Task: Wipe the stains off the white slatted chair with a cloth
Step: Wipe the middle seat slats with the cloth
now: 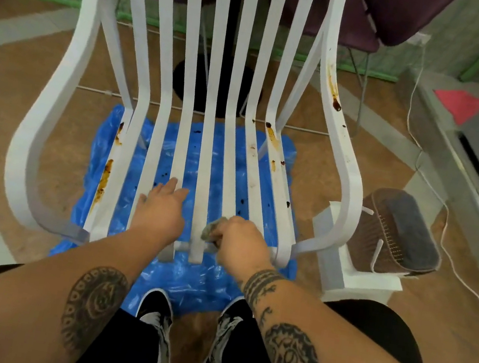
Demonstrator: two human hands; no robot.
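white slatted chair (183,139) stands on blue plastic sheet (182,283) over tan tiled floor (0,94), just beyond person's shoes (157,320). right hand (240,239) curled around grey cloth (209,230), pressing it on near end of centre seat slat. left hand (159,212) flat, fingers straight, resting on slats just left. brown-orange stains (104,180) on left seat slat, right slats, right armrest. right: brush (398,235) on white block (358,279); white cord (448,224) along floor. far: purple chairs (399,14).

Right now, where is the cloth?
Head view, near the middle: the cloth is bunched in the right hand, on the front slat ends of the chair, beside the left hand.
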